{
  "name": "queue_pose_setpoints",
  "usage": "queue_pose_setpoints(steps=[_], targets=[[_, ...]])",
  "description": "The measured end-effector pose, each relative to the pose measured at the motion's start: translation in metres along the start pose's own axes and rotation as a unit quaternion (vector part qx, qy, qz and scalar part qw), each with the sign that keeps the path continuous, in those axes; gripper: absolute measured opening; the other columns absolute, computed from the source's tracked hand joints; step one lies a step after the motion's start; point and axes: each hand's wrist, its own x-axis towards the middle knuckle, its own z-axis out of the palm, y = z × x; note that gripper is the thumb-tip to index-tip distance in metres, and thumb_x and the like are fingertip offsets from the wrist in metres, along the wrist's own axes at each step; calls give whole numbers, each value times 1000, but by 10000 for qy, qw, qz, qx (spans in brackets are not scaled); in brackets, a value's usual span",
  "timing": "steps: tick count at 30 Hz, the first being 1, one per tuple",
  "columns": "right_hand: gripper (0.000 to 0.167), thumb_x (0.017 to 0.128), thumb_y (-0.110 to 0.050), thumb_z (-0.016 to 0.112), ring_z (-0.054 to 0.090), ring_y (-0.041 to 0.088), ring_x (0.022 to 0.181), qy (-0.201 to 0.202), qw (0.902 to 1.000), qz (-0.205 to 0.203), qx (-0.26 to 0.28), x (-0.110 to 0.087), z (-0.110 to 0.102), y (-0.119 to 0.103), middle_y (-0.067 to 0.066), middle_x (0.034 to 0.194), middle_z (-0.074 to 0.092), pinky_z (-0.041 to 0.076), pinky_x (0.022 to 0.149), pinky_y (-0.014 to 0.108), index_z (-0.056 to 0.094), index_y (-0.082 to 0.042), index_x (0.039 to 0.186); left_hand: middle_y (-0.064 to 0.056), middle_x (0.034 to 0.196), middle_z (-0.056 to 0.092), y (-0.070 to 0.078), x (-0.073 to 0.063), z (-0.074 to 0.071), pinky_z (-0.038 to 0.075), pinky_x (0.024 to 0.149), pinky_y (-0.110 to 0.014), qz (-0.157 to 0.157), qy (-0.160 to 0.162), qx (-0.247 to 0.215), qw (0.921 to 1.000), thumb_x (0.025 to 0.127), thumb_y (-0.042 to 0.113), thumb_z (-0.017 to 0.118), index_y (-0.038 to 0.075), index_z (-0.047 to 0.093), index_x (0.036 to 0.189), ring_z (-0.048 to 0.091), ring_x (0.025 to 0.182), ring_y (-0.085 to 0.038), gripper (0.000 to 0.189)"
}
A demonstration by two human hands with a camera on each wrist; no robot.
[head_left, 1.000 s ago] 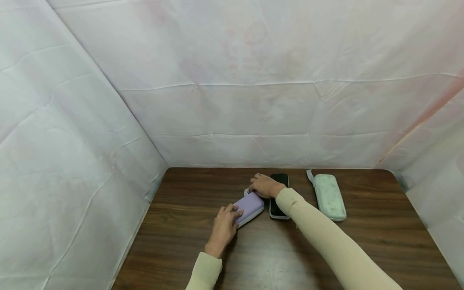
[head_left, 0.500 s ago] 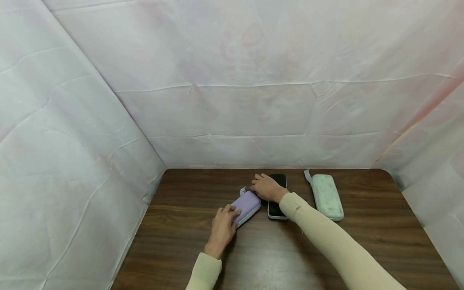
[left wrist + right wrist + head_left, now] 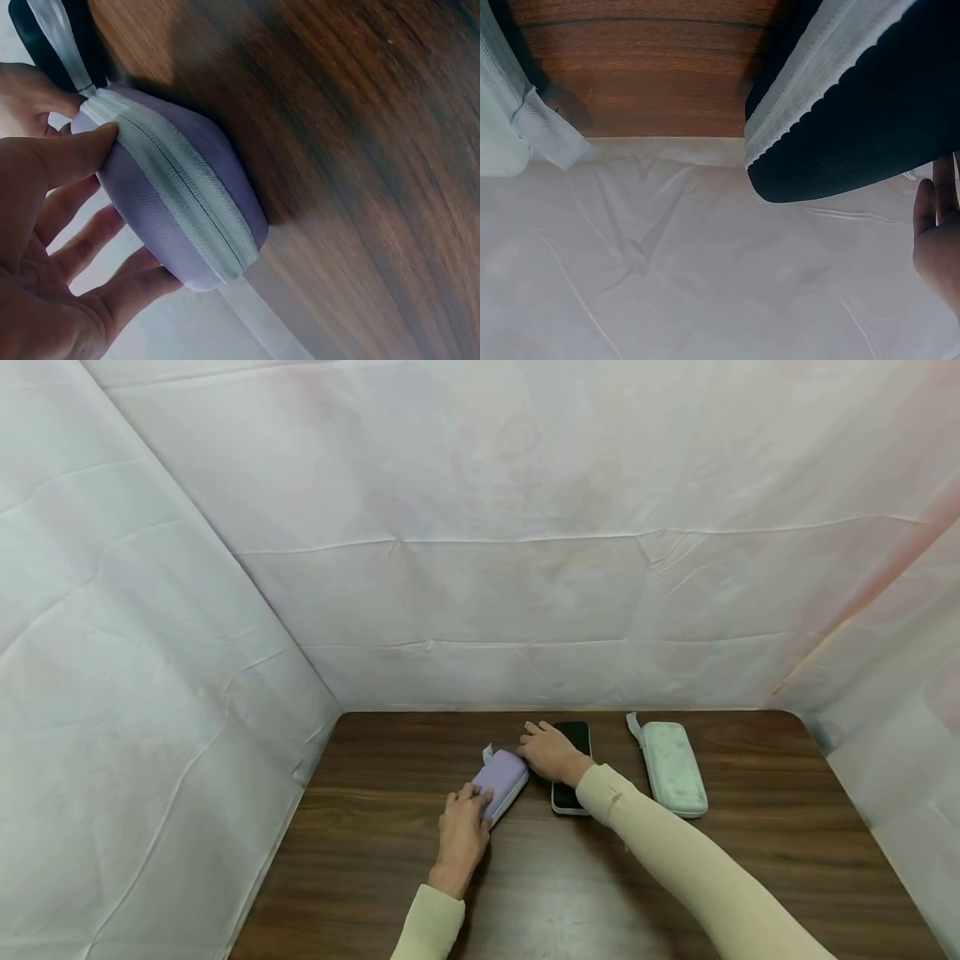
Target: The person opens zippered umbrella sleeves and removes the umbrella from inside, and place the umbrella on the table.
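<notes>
A: Where is the purple case (image 3: 498, 778)?
B: On the tabletop (image 3: 375, 868), directly under the fingertips of the left hand (image 3: 463, 831) and stretching away beyond them, its far end slanting toward the other hand.

A: How does that hand hold it?
B: It grips the near end: the thumb (image 3: 79, 156) presses the pale zip band (image 3: 180, 191), while the other fingers spread over the case's side. I'd guess that pinch is meant to keep the case from sliding or swivelling freely.

A: And the right hand (image 3: 551, 753)?
B: Its fingers reach out loosely, just beside the purple case's far end, gripping nothing I can see. Whether they touch it, I can't tell. The black case (image 3: 567, 797) lies below that hand.

A: What about the mint case (image 3: 675, 768)?
B: Out to the right of the right hand, parted from the black one, probably spaced so each can be reached separately.
</notes>
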Motion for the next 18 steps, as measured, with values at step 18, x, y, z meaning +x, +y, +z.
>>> queue_pose_setpoints(steps=[18], targets=[[11,101,-18,72,58,34,138,443,9985,290,-119,-5,-4,-13,5,112,77,50,103,44,83,-14,102,-12,119,71,7,0,5,59,65,-53,-313,279,108,9991,79,1,89,8,80,123,65,99,-37,46]])
